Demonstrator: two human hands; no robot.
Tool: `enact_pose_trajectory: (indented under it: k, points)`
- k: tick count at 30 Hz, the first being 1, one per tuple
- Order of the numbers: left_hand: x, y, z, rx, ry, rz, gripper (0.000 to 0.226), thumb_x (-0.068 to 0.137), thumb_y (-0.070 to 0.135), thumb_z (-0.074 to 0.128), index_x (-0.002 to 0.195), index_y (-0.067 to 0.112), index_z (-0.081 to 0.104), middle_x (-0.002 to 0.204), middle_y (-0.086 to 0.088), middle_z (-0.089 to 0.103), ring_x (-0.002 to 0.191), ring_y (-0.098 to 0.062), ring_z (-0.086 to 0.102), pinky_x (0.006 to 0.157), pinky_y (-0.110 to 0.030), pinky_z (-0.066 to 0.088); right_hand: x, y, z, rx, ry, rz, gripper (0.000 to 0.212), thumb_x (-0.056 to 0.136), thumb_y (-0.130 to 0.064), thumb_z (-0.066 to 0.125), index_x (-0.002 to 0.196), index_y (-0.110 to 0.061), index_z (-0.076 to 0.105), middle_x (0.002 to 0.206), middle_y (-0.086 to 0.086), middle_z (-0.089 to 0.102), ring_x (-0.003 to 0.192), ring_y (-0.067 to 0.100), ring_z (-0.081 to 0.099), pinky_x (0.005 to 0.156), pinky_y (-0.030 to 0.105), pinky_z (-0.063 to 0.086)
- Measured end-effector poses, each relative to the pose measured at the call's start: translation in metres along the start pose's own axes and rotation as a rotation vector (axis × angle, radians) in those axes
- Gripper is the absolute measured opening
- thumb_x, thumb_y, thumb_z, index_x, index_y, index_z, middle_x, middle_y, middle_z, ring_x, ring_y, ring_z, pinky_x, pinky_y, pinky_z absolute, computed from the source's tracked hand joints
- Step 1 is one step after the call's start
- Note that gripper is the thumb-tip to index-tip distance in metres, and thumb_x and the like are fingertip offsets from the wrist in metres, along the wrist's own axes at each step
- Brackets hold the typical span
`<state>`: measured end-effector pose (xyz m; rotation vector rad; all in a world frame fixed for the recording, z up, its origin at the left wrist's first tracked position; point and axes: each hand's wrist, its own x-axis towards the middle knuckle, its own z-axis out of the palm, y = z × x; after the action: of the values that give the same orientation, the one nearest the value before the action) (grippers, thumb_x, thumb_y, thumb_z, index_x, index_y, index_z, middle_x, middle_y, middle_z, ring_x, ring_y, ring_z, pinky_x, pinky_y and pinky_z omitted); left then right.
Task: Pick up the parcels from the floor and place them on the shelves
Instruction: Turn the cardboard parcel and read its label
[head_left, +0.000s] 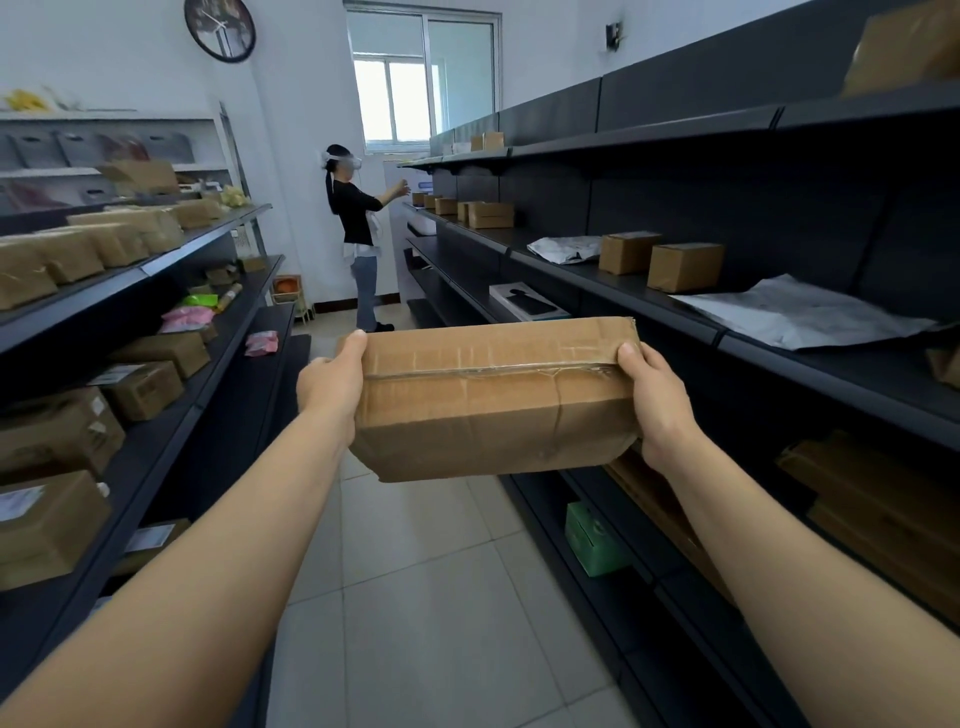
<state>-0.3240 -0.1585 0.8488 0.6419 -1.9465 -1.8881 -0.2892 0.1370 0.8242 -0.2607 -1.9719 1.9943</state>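
I hold a flat brown cardboard parcel (493, 400) with clear tape along its top seam, out in front of me above the aisle floor. My left hand (332, 387) grips its left end, thumb on top. My right hand (657, 400) grips its right end the same way. The parcel hangs level with the middle board of the dark shelf unit on the right (753, 343), just left of that board's front edge. On that board lie a grey plastic mailer (795, 312) and two small cardboard boxes (685, 266).
A dark shelf unit on the left (171, 260) carries several brown parcels and coloured bags. Lower right shelves hold a green box (595, 540) and large cartons (883, 499). A person (358, 234) stands at the aisle's far end. The tiled floor (441, 597) runs between the units.
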Motion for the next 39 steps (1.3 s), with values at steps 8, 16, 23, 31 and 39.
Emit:
enact_pose_trajectory:
  k: [8, 16, 23, 31, 39]
  points:
    - [-0.008, 0.001, -0.005, 0.03, -0.025, -0.021, 0.05, 0.086, 0.052, 0.05, 0.12, 0.015, 0.047, 0.094, -0.003, 0.05, 0.075, -0.017, 0.044, 0.057, -0.032, 0.032, 0.0, -0.003, -0.005, -0.088, 0.012, -0.002, 0.06, 0.081, -0.067, 0.055, 0.131, -0.035, 0.049, 0.116, -0.005, 0.052, 0.092, 0.007, 0.049, 0.075, 0.035, 0.042]
    - [-0.025, 0.007, -0.008, -0.098, -0.037, -0.087, 0.024, 0.081, 0.033, 0.049, 0.097, 0.016, 0.049, 0.082, -0.003, 0.047, 0.076, -0.02, 0.045, 0.068, -0.035, 0.033, 0.001, -0.007, -0.002, -0.135, -0.016, 0.078, 0.07, 0.073, -0.079, 0.049, 0.123, -0.031, 0.049, 0.099, -0.013, 0.052, 0.09, 0.01, 0.051, 0.08, 0.039, 0.045]
    - [-0.039, 0.004, -0.005, -0.237, -0.05, -0.102, 0.015, 0.08, 0.022, 0.044, 0.089, 0.019, 0.056, 0.09, -0.006, 0.063, 0.089, -0.026, 0.059, 0.089, -0.045, 0.047, 0.004, -0.017, 0.007, -0.027, 0.126, 0.099, 0.089, 0.065, -0.081, 0.049, 0.14, -0.034, 0.041, 0.139, 0.005, 0.044, 0.117, 0.028, 0.047, 0.1, 0.056, 0.043]
    - [-0.043, 0.009, 0.0, -0.247, -0.157, 0.006, 0.023, 0.094, 0.03, 0.044, 0.09, 0.022, 0.065, 0.098, -0.007, 0.073, 0.093, -0.024, 0.068, 0.089, -0.044, 0.052, 0.008, -0.021, 0.013, 0.147, 0.356, -0.048, 0.06, 0.082, -0.054, 0.06, 0.133, -0.028, 0.042, 0.146, 0.007, 0.023, 0.121, 0.027, 0.039, 0.088, 0.039, 0.038]
    - [-0.055, 0.019, 0.003, -0.212, -0.247, 0.04, 0.044, 0.087, 0.012, 0.055, 0.129, 0.018, 0.048, 0.113, -0.007, 0.063, 0.102, -0.024, 0.06, 0.078, -0.039, 0.051, 0.019, -0.032, 0.017, 0.208, 0.491, -0.034, 0.073, 0.08, -0.053, 0.061, 0.143, -0.026, 0.035, 0.158, 0.004, 0.009, 0.132, 0.032, 0.032, 0.09, 0.038, 0.034]
